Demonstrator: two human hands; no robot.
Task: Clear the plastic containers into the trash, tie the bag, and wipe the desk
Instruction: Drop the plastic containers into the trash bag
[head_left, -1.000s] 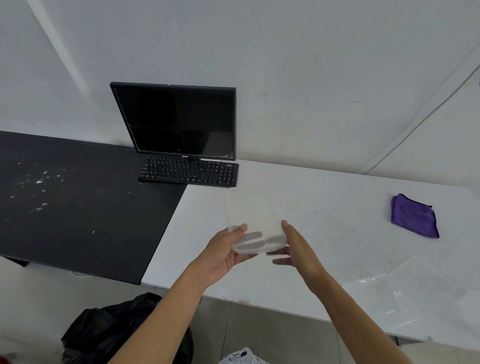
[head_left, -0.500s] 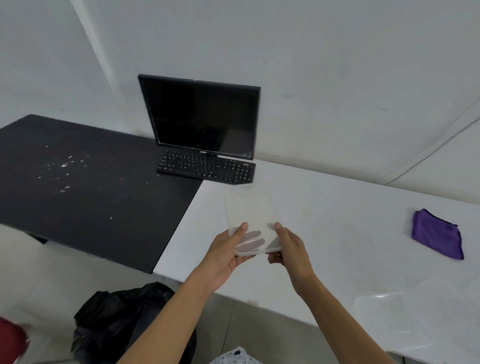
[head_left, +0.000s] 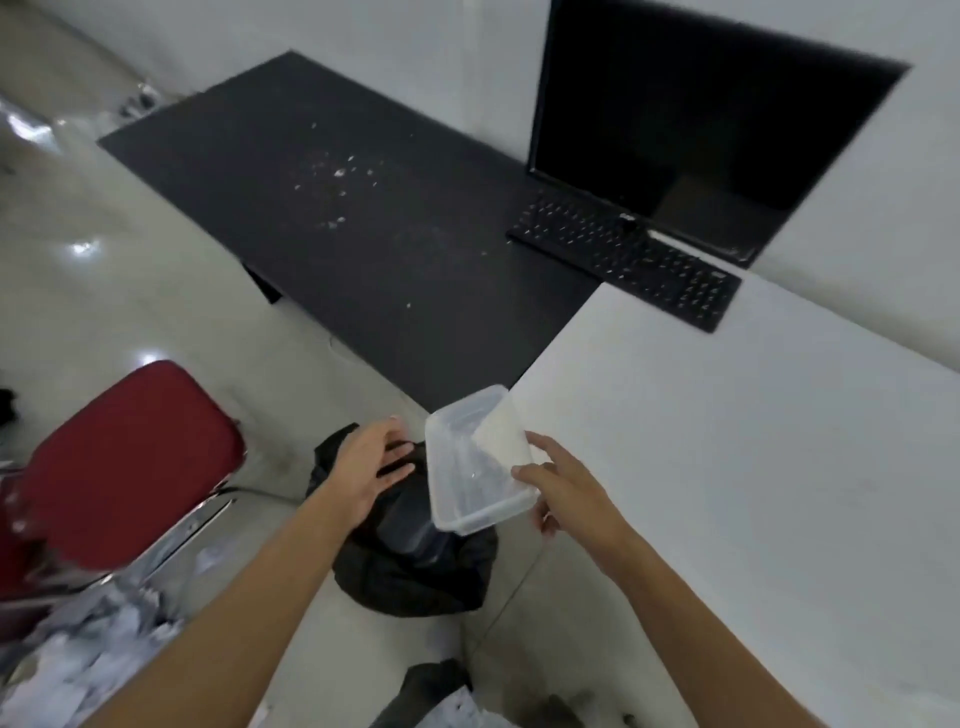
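white surface joins black surface, monitor and keyboard at wall | red chair on floor | right hand grips clear container above black trash bag; left hand spread, empty | container off surface since earlier, left hand released

The left hand has let go of the plastic container and now reaches down over the black trash bag. The right hand alone has carried the container left, off the white desk, above the bag.
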